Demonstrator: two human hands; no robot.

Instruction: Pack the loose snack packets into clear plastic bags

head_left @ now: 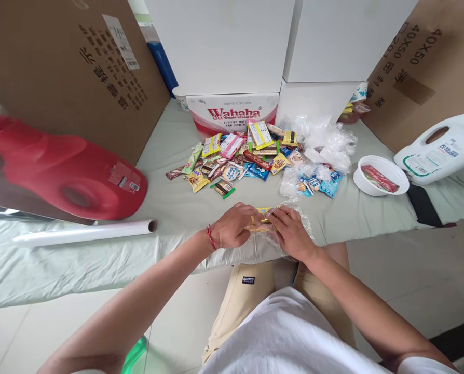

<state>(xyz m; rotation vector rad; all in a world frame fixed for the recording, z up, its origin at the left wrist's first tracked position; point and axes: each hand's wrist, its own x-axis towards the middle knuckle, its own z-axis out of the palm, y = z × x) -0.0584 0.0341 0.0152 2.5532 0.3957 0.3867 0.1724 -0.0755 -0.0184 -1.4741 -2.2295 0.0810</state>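
A yellow snack packet [263, 212] lies flat at the table's near edge, with clear plastic film [263, 243] under and around it. My left hand [236, 226] wears a red string bracelet and holds the packet's left end with bent fingers. At its right end, my right hand [294, 232] has its fingers closed on the film over the packet; part of both is hidden beneath the fingers. Beyond my hands spreads a pile of wrapped snacks [232, 153]. Crumpled clear plastic bundles [329, 143] lie to the right of the pile.
A red detergent bottle [95, 182] and a roll of film [84, 234] lie at left. On the right are a white bowl [360, 179] with a red packet, a dark phone-like slab [424, 205] and a white detergent jug [450, 145]. Cartons [232, 47] wall the back.
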